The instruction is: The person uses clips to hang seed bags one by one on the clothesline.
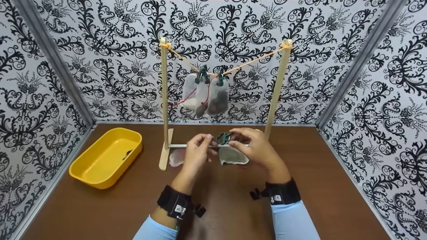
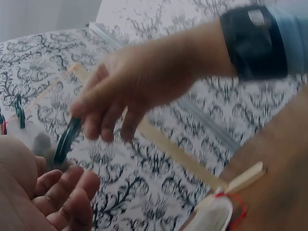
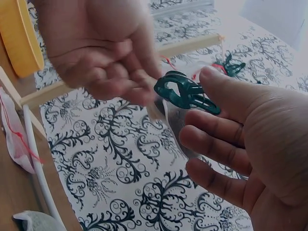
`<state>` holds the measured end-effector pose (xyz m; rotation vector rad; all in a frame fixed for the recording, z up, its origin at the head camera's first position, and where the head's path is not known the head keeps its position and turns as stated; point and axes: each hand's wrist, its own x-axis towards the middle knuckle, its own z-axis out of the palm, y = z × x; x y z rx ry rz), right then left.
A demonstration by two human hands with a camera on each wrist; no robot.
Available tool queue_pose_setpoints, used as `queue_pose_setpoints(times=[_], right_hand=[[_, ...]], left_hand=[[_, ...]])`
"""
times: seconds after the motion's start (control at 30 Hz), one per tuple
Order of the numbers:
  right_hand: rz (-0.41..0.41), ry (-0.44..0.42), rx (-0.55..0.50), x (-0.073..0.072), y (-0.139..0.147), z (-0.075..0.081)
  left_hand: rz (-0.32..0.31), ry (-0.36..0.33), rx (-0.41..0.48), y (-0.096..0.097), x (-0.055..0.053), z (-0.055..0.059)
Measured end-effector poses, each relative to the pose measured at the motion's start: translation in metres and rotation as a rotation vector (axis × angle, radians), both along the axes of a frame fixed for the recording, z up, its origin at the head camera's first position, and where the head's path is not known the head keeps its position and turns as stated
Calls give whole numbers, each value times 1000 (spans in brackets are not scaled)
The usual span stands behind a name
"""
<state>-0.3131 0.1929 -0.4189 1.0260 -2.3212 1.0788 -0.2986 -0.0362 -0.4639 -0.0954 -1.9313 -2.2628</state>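
Observation:
A green plastic clothespin (image 1: 224, 137) is between the two hands in front of the rack. My right hand (image 3: 269, 139) pinches its handle end between thumb and fingers, the other fingers loosely bent. At its other end is my left hand (image 1: 197, 151), palm turned up and fingers loosely bent; whether the fingertips touch the clothespin is hard to tell. Behind the hands, sheer drawstring bags (image 1: 218, 101) with dark and white contents hang from an orange cord (image 1: 255, 62), held by green clothespins (image 1: 220, 77).
Wooden posts (image 1: 164, 96) carry the cord, and a white bar (image 1: 178, 146) joins them low down. On the brown table lie a pinkish bag (image 1: 177, 157) and a greyish bag (image 1: 233, 156). To the left stands a yellow basin (image 1: 113, 178) with a small dark item inside.

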Motion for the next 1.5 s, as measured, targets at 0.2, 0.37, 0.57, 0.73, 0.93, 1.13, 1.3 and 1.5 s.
queue_pose_setpoints(times=[0.2,0.37,0.57,0.73,0.93,1.13,1.3,1.5], right_hand=[[-100,75,-53,-4,11,-1],[-206,70,-110,-3,19,3],[-243,33,-160,-2,24,5],[-241,8,-171,-2,26,6],[-257,-15,-178,-2,27,5],[-262,-14,-210,-2,27,5],[-287,-40,-222,0,27,8],[-300,-62,-239,0,29,9]], left_hand=[[269,0,-844,-40,-26,-33],[255,-106,-1192,-69,-46,-75],[138,-114,-1295,-80,-63,-105],[-164,84,-1115,-84,-51,-90],[-332,103,-1125,-67,-18,-51],[-247,96,-1167,-67,-18,-56],[-238,185,-1200,-65,-19,-58],[-216,251,-1156,-61,-20,-51]])
